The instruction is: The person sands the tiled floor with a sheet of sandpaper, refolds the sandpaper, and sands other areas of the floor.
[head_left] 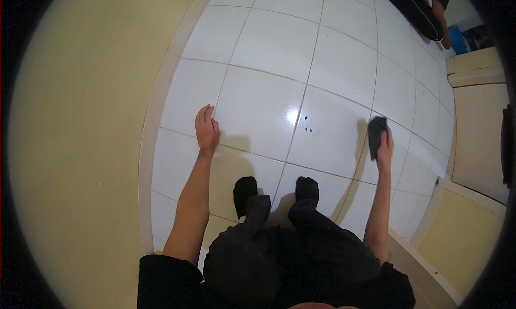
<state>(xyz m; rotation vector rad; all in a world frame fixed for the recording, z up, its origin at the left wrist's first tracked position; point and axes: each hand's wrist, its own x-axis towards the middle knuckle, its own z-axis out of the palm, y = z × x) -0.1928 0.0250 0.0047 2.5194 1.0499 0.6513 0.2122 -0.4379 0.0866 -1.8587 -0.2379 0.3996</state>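
A dark grey folded cloth [377, 134] is in my right hand [385, 149], held out over the tiles on the right side. My fingers are closed along the cloth's right edge. Toward the left wall, my left hand [207, 129] hangs above the white tiled floor [263, 96], holding nothing, its fingers loosely bent and a little apart. Several small dark spots [308, 129] mark the tile between my two hands, nearer the right one. A glare of light lies on the floor beside them.
My feet in black socks [307, 189] are on the tiles below. A yellow wall [97, 121] with a pale skirting runs along the left. At right are a doorway edge [438, 181] and a pale panel [478, 137]. Another person [419, 13] is at the top right, near a blue object [458, 39].
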